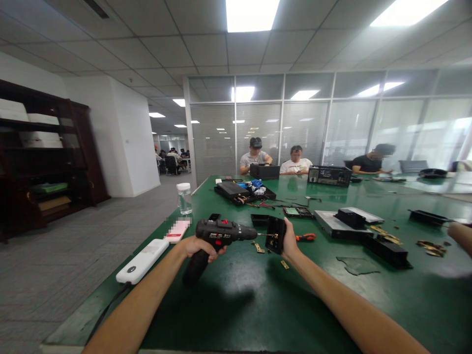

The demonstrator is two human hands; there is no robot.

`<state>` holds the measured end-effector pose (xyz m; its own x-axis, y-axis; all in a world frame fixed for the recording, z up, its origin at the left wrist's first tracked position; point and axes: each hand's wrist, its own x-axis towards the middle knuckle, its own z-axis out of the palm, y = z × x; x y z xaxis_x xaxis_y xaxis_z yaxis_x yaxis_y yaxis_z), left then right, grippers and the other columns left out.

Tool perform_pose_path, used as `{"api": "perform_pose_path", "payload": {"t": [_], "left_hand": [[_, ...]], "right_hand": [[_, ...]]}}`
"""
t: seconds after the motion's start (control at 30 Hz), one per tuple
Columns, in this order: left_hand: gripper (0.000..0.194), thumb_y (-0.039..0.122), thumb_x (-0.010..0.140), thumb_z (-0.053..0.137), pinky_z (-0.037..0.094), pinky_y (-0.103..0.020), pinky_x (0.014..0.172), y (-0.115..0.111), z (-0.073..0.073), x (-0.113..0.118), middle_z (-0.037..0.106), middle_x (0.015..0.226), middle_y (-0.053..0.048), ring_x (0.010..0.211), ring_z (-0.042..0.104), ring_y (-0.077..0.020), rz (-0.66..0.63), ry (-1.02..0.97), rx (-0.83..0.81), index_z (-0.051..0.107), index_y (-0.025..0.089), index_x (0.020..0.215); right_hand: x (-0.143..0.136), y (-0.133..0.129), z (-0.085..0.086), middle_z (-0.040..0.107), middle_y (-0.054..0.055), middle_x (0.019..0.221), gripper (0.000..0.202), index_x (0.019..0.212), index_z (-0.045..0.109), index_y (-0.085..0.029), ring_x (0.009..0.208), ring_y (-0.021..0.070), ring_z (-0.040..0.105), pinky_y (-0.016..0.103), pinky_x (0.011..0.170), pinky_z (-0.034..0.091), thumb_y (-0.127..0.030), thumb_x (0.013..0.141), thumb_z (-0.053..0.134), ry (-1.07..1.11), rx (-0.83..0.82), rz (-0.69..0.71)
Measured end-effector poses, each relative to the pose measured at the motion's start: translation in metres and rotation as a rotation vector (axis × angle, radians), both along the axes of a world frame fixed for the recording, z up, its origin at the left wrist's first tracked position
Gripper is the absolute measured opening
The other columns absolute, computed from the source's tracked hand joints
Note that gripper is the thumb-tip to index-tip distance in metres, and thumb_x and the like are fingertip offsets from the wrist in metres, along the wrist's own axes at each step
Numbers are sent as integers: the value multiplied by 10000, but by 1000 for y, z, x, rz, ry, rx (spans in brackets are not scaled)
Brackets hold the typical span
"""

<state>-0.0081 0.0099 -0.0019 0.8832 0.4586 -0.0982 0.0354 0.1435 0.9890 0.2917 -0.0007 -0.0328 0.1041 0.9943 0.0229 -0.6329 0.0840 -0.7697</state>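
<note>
Across the green table (pixel 295 305), hands steady a drill (pixel 217 235).

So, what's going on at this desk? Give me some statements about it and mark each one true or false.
1. The left hand grips a drill. True.
2. The right hand holds a black part, and the drill points towards it. True.
3. The orange-handled tool is in the right hand. False: it lies on the green table.
4. A clear jar with a white lid stands on the table. True.
5. The white device lies to the right of the black part. False: it lies to the left, near the table's edge.
</note>
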Motion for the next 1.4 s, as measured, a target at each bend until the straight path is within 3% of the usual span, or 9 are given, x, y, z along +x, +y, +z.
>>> {"api": "perform_pose_path", "payload": {"t": [0.27,0.93,1.4], "left_hand": [[389,196,613,656,349,-223,520,4,-3,-1,500,822,-46,569,448,-84,-26,-9,-15,540,82,966],[387,139,578,610,342,-223,513,8,-6,-4,516,829,-61,556,443,-86,-6,-21,-117,543,76,954],[370,137,601,606,352,-229,522,1,-3,-2,507,822,-54,560,461,-90,-22,-29,-36,543,77,961]], "right_hand": [[-1,1,0,568,-3,529,411,734,585,-201,453,174,530,299,442,423,-587,686,452,18,12,2],[-1,1,-4,540,-3,496,410,682,563,-200,418,161,496,270,391,374,-597,676,463,-4,-1,10],[-2,-1,-2,543,-1,499,417,691,566,-197,404,151,479,273,389,384,-600,677,458,-18,-18,-2]]}}
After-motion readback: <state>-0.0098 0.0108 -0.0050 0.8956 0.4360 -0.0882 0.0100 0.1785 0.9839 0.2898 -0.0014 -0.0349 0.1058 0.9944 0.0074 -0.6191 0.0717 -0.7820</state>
